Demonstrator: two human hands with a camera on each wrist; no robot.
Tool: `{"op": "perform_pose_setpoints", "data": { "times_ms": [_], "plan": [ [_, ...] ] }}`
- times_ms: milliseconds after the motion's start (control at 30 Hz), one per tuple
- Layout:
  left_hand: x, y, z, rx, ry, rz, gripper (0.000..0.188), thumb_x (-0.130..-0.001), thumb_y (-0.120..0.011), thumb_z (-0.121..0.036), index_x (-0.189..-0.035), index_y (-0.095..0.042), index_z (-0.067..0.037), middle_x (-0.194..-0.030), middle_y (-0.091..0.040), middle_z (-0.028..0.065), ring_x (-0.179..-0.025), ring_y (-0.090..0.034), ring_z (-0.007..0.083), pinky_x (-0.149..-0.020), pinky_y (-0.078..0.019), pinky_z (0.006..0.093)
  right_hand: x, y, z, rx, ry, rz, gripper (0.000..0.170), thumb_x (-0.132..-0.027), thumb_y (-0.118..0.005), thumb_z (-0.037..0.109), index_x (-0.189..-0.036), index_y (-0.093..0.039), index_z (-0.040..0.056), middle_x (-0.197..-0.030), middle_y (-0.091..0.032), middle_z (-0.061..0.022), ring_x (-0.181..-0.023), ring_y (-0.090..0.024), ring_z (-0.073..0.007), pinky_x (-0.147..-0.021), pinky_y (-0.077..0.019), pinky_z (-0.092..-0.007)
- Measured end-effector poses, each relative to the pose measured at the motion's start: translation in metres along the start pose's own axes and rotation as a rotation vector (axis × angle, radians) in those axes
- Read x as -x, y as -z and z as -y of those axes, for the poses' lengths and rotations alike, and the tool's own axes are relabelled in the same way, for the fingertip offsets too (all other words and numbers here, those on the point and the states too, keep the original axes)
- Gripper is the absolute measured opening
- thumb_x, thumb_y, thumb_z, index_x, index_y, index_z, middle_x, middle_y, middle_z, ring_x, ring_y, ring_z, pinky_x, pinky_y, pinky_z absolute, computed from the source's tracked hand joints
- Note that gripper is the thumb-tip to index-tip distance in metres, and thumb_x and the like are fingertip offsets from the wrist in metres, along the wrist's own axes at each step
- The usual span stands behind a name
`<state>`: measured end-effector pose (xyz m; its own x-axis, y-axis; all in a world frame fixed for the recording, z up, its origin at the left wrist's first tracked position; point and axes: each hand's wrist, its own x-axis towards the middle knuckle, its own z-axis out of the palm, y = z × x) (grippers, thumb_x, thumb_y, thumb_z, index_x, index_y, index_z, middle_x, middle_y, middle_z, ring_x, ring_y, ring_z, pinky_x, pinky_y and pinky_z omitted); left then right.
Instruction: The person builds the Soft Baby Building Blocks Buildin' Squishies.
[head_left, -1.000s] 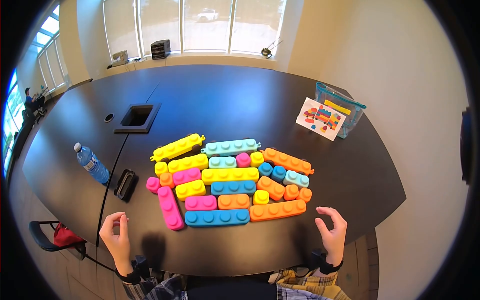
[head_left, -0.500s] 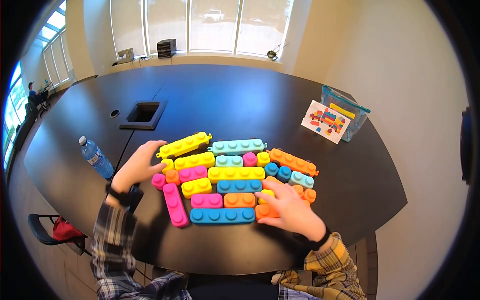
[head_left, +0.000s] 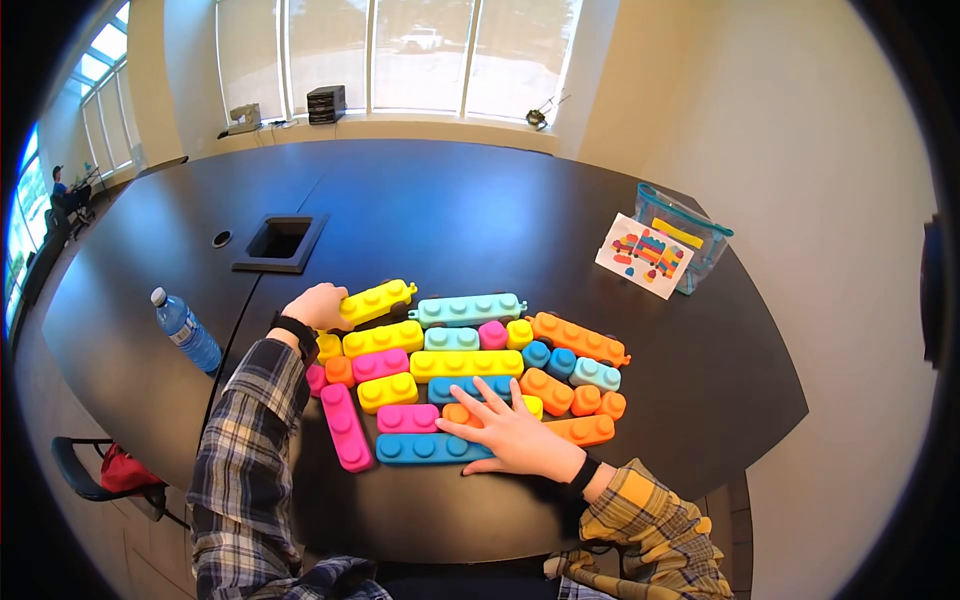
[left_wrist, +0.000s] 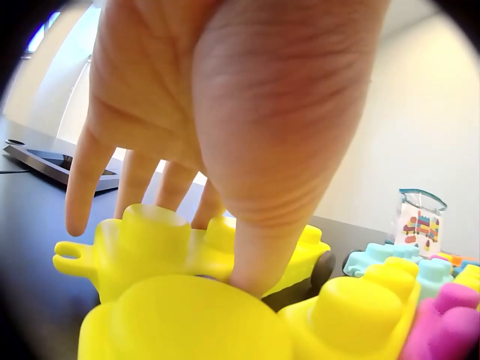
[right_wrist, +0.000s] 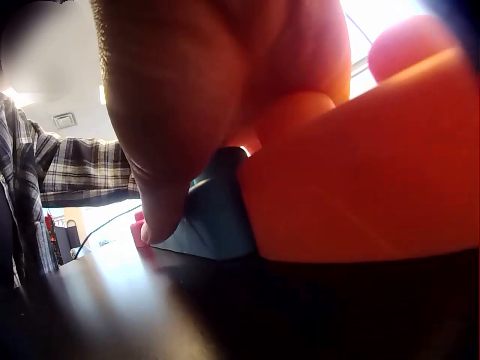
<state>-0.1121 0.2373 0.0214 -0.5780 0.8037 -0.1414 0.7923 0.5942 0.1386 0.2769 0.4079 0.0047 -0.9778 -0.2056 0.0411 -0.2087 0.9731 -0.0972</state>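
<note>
My left hand (head_left: 318,303) grips the left end of a yellow wheeled train-car base (head_left: 382,301). In the left wrist view the thumb lies along the near side of that base (left_wrist: 154,238), and the fingers reach down over its far side. Fingers spread, my right hand (head_left: 522,437) lies over the front bricks. Its thumb is at the near side of a long blue brick (head_left: 420,450), and an orange brick (head_left: 583,431) shows beyond the palm. A light-blue base (head_left: 468,309) and an orange base (head_left: 578,338) stand in the back row.
Several yellow, pink, blue and orange bricks lie packed between the hands. A water bottle (head_left: 187,330) stands at the left. Back right, a picture card (head_left: 645,257) leans on a clear zip bag (head_left: 700,262). A cable well (head_left: 262,265) is set into the table behind.
Both hands came in from the table's front edge over the bricks. The left reached the yellow base and took hold of it; the right moved left across the front rows, fingers spread.
</note>
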Motion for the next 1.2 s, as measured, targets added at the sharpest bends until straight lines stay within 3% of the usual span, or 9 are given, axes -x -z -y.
{"op": "perform_pose_setpoints", "data": {
  "times_ms": [267,567,833,900,967,1033,1067,1167,1200],
  "plan": [
    [0.006,0.012,0.007,-0.020,-0.056,-0.143,0.055,-0.075,-0.088,-0.039,-0.111,-0.067,-0.003,-0.113,-0.071,0.0222,-0.109,-0.068,0.0417,-0.096,-0.0558,0.0486,-0.003,-0.010,-0.004,0.044,0.009,-0.064,0.075,-0.093,-0.069,0.060,-0.159,-0.045,0.0335,-0.173,-0.026,-0.0140,-0.158,-0.026,-0.0433,-0.113,-0.0289,-0.0801],
    [0.104,0.052,-0.047,0.209,-0.262,-0.396,0.054,-0.078,-0.087,-0.027,-0.120,-0.065,-0.001,-0.110,-0.067,0.0199,-0.103,-0.066,0.0408,-0.090,-0.0540,0.0435,-0.014,-0.012,-0.012,0.061,-0.016,-0.081,0.076,-0.092,-0.070,0.060,-0.159,-0.045,0.0336,-0.172,-0.027,-0.0126,-0.158,-0.026,-0.0413,-0.114,-0.0284,-0.0792],
    [0.210,0.036,-0.121,0.194,-0.339,-0.299,0.055,-0.074,-0.088,-0.024,-0.119,-0.065,-0.001,-0.117,-0.066,0.0170,-0.110,-0.066,0.0385,-0.093,-0.0560,0.0436,0.001,0.019,-0.010,-0.027,-0.023,0.023,0.084,-0.086,-0.078,0.058,-0.157,-0.048,0.0254,-0.169,-0.034,-0.0156,-0.157,-0.028,-0.0428,-0.119,-0.0205,-0.0771],
    [0.226,0.023,-0.140,0.159,-0.319,-0.188,0.057,-0.073,-0.089,-0.027,-0.120,-0.066,-0.003,-0.121,-0.067,0.0156,-0.114,-0.065,0.0366,-0.095,-0.0564,0.0448,0.023,0.035,-0.016,-0.164,-0.080,-0.149,0.079,-0.086,-0.081,0.050,-0.154,-0.051,0.0209,-0.166,-0.038,-0.0161,-0.155,-0.033,-0.0417,-0.120,-0.0205,-0.0762],
    [0.228,-0.003,-0.160,0.095,-0.436,-0.109,0.055,-0.076,-0.088,-0.032,-0.118,-0.066,-0.005,-0.117,-0.064,0.0125,-0.110,-0.065,0.0330,-0.088,-0.0580,0.0436,0.047,0.049,-0.024,-0.164,-0.187,-0.232,0.059,-0.088,-0.078,0.024,-0.144,-0.059,0.0149,-0.159,-0.047,-0.0154,-0.148,-0.045,-0.0356,-0.120,-0.0245,-0.0729],
    [0.224,-0.020,-0.184,0.072,-0.501,-0.030,0.050,-0.078,-0.086,-0.034,-0.114,-0.065,-0.005,-0.111,-0.061,0.0104,-0.106,-0.064,0.0306,-0.083,-0.0585,0.0424,0.072,0.059,-0.028,-0.199,-0.245,-0.366,0.045,-0.089,-0.077,0.020,-0.132,-0.066,0.0097,-0.141,-0.062,-0.0151,-0.130,-0.060,-0.0332,-0.115,-0.0413,-0.0601],
    [0.220,-0.028,-0.191,0.076,-0.504,-0.028,0.050,-0.078,-0.086,-0.034,-0.114,-0.065,-0.005,-0.111,-0.061,0.0104,-0.106,-0.064,0.0306,-0.083,-0.0585,0.0424,0.080,0.062,-0.024,-0.199,-0.249,-0.362,0.045,-0.089,-0.077,0.020,-0.132,-0.066,0.0097,-0.141,-0.062,-0.0151,-0.130,-0.060,-0.0332,-0.115,-0.0413,-0.0601],
    [0.212,-0.042,-0.201,0.028,-0.496,-0.029,0.049,-0.079,-0.086,-0.034,-0.112,-0.065,-0.005,-0.109,-0.060,0.0091,-0.104,-0.063,0.0295,-0.081,-0.0590,0.0416,0.099,0.059,-0.007,-0.459,-0.289,-0.282,0.030,-0.089,-0.079,0.021,-0.113,-0.071,0.0038,-0.106,-0.070,-0.0138,-0.096,-0.070,-0.0339,-0.082,-0.0566,-0.0399],
    [0.211,-0.045,-0.202,0.040,-0.487,-0.051,0.047,-0.077,-0.087,-0.031,-0.109,-0.065,-0.004,-0.108,-0.060,0.0094,-0.103,-0.063,0.0295,-0.079,-0.0597,0.0411,0.102,0.056,0.000,-0.482,-0.300,-0.241,0.031,-0.090,-0.079,0.022,-0.114,-0.071,0.0039,-0.106,-0.070,-0.0138,-0.096,-0.070,-0.0339,-0.082,-0.0568,-0.0403]
  ]
}}
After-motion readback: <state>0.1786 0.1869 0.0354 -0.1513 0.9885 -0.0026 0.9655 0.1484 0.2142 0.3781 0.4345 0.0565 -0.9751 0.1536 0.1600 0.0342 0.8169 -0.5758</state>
